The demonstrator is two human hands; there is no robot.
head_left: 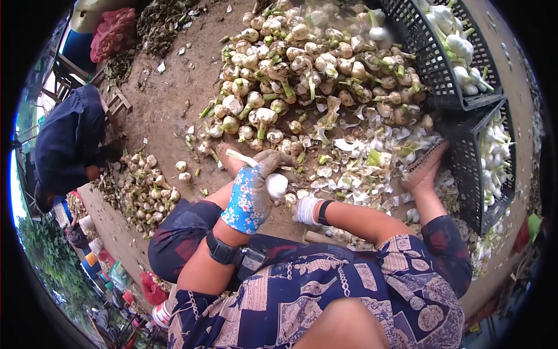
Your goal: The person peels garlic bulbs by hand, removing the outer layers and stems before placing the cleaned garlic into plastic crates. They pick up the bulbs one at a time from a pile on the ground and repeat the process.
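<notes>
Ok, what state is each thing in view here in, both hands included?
Left hand: gloved, grip closed on a garlic bulb
Garlic bulb: white, clean-looking
Right hand: gloved, grip cannot be made out
Garlic heap: dirt-smudged, loose on the ground
Garlic skins: shed, scattered
Upper crate: holding white garlic
Lower crate: holding white garlic
Left wristband: fastened

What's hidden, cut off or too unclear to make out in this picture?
All in the head view:
- Right hand: its fingers blend into pale peelings, so any grip is unclear.
- Bulb: partly hidden by the left hand.
- Heap: cut off by the top edge, and blurred there.
- Upper crate: cut off by the top edge; bulbs hide its floor.
- Clutter, lower left: too small.
</notes>
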